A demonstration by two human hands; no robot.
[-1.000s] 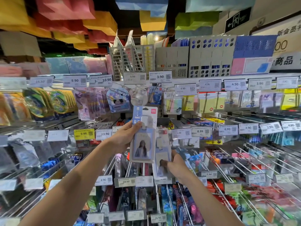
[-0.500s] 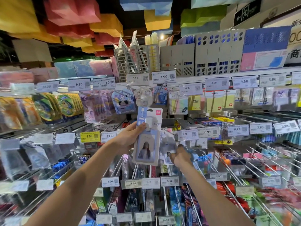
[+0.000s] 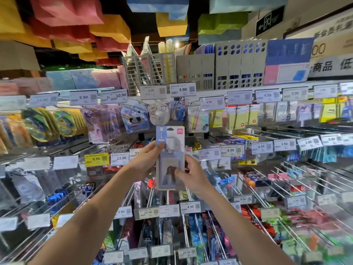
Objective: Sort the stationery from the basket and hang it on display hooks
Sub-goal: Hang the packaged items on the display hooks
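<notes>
I hold the pack [image 3: 170, 159] up
My left hand [image 3: 145, 161] pinches it at 10 o'clock, my right hand [image 3: 193, 176] at 4; light, I think, stiff card, slippery front.

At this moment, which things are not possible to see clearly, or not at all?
Head view only:
- The hook behind the badge holder pack: the pack itself hides it, so whether it is hung or not is unclear.
- The pack's lower print: fingers of the right hand cover part of it; the left hand pinches higher up.
- The basket: outside the frame.
- Lower-left price labels: blurred, unreadable.
</notes>
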